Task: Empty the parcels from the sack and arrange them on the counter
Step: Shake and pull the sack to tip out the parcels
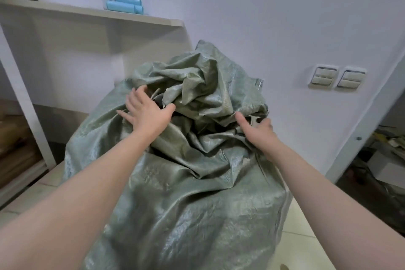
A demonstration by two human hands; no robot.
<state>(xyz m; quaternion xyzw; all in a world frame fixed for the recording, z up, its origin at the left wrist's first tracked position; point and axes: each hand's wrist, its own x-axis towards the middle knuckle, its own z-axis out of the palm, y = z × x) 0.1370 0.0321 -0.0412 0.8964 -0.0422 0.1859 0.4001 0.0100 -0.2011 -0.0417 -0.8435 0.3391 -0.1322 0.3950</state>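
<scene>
A large grey-green woven sack (186,199) stands full on the tiled floor in front of me, its top crumpled and bunched. My left hand (146,112) lies on the left side of the bunched top with fingers spread and thumb against a fold. My right hand (258,129) is at the right side of the top, its fingers curled into the fabric and thumb pointing up. No parcels show; the sack's contents are hidden.
A pale wooden counter shelf (92,14) runs along the back left, with light blue rolls (125,5) on it. Cardboard boxes (15,144) sit under it at left. Wall switches (337,78) are at right, beside a doorway with clutter (383,160).
</scene>
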